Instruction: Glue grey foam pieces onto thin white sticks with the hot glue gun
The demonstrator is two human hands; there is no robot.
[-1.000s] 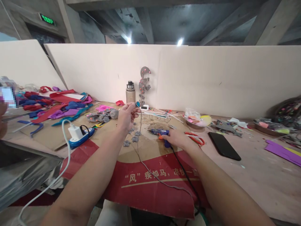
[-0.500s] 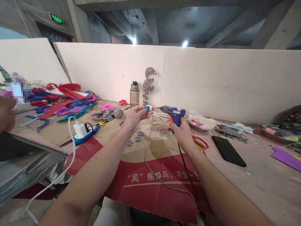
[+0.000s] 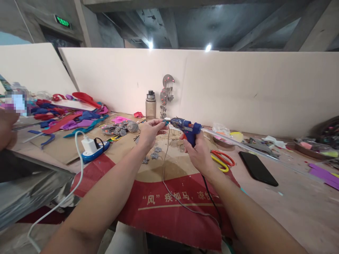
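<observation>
Between the fingertips of my left hand [image 3: 151, 133] is a small teal piece [image 3: 165, 122], too small to make out fully. A grey yarn [image 3: 164, 158] hangs down from there and runs across the red and brown cardboard [image 3: 182, 225]. My right hand [image 3: 198, 151] is closed round the handle of a blue glue gun [image 3: 189, 131], its nozzle right at the teal piece; whether they touch I cannot tell. A long clear glue stick [image 3: 238, 143] sticks out of its back. Several grey flower shapes [image 3: 154, 154] lie below my left hand.
Scissors [image 3: 225, 160] and a black phone [image 3: 258, 168] lie right of my right hand. A bottle [image 3: 150, 107] stands at the back by a hanging moon ornament [image 3: 168, 81]. At left are a blue power strip [image 3: 96, 152], felt scraps [image 3: 66, 120] and another person's hand [image 3: 6, 127].
My right hand has moved the glue gun left, bringing its nozzle up to the teal piece. The glue stick now shows behind it, and more of the scissors is visible. My left hand has barely moved.
</observation>
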